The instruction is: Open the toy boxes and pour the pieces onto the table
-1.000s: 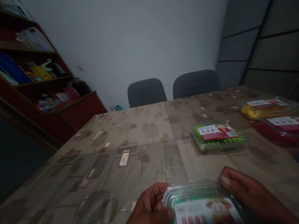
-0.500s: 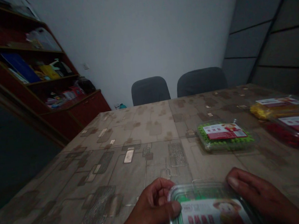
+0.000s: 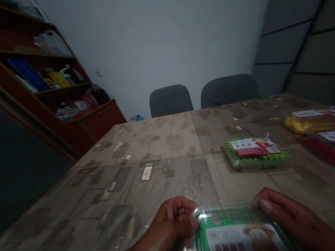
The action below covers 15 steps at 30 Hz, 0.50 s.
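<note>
The head view looks down over a patterned surface (image 3: 158, 152) in a dim room. At the bottom edge, the left hand (image 3: 173, 225) grips the left rim of a clear plastic box with green contents (image 3: 236, 235), thumb pressed on its near corner and fingers curled round the side. The right hand (image 3: 292, 220) lies against the box's right edge, fingers stretched along the lid, clasping it from that side. The box sits low on the surface right in front of the person, its white and red label facing up. Farther off to the right lies a second green box (image 3: 255, 152), well apart from the hands. Beyond it, at the right margin, a yellow box (image 3: 311, 119) and a red box (image 3: 330, 146) sit close together. Two dark chairs (image 3: 200, 97) stand at the far side, and a wooden shelf unit (image 3: 48, 87) full of items fills the left wall
</note>
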Available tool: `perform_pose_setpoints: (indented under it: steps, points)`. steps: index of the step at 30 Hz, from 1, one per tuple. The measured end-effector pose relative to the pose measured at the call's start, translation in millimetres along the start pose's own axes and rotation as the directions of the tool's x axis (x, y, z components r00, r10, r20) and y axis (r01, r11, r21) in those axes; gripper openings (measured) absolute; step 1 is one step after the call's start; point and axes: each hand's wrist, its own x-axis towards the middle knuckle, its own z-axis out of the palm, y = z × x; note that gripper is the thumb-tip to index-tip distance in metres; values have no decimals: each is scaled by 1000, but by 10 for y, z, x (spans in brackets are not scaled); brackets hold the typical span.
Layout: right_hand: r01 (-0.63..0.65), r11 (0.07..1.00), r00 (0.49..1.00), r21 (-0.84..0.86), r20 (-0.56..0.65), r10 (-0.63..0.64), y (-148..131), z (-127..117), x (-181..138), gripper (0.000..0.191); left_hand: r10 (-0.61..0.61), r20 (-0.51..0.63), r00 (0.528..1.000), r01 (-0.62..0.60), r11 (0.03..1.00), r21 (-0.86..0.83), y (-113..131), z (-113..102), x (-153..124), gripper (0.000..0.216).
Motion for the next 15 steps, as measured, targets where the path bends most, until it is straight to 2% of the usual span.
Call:
perform_pose_setpoints:
  steps: [4, 9, 15]
  points:
    - [-18, 1000, 1000, -11, -4, 18, -2, 3, 22, 59, -49, 6, 999, 49, 999, -8, 32, 23, 4, 29]
    - [4, 1000, 1000, 22, -18, -4, -65, 36, 7, 64, -8, 14, 1000, 8, 1000, -23, 15, 21, 15, 30]
    - [-149, 979, 989, 142, 47, 143, -185, 16, -114, 56, -1, 54, 999, 3, 1000, -28, 23, 24, -41, 30]
